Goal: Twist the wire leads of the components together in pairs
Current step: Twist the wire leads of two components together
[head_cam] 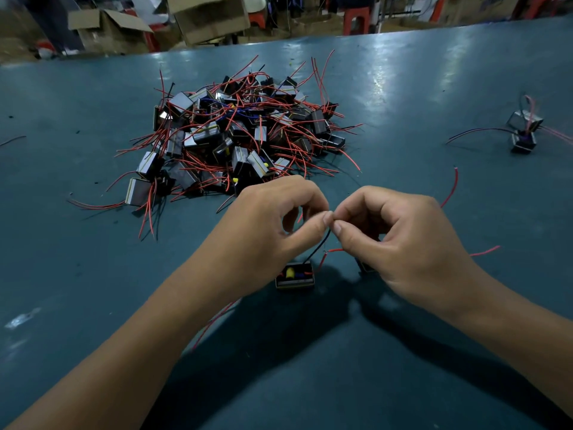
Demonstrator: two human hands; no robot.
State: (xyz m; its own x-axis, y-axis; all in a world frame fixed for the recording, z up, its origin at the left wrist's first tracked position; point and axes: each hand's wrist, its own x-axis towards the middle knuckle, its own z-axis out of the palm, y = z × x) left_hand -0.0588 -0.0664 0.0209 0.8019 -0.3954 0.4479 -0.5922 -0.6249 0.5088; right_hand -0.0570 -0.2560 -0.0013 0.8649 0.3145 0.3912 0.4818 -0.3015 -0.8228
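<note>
Both hands work at centre frame, just below the pile of components [242, 135] that fills the upper middle of the teal table [403, 103]. Left hand [266, 225] has thumb and forefinger pinched together at the wire ends; right hand [400, 240] pinches the same spot from the other side, fingertips of the two hands touching. A black lead [319, 246] runs down from that pinch to one small component [295, 275] lying on the table under the left hand. A second component [366, 267] is mostly hidden under the right hand; a red lead [335, 250] shows just beside it, but which body it belongs to cannot be told. Whether the twist is already formed is hidden by the fingertips. At the right edge of the frame sits a finished-looking pair [524, 130], well apart from the pile. Judgement on handling: the leads look thin and pliable, likely to hold a twist once turned but easy to kink; stripped ends would be fine and could fray or snap if overworked. The bodies are small and light, so they will drag or lift if the leads are pulled. Best hold seems to be at the very ends, where the fingers now are, leaving the bodies resting on the table. Most of the pile appears unpaired
</note>
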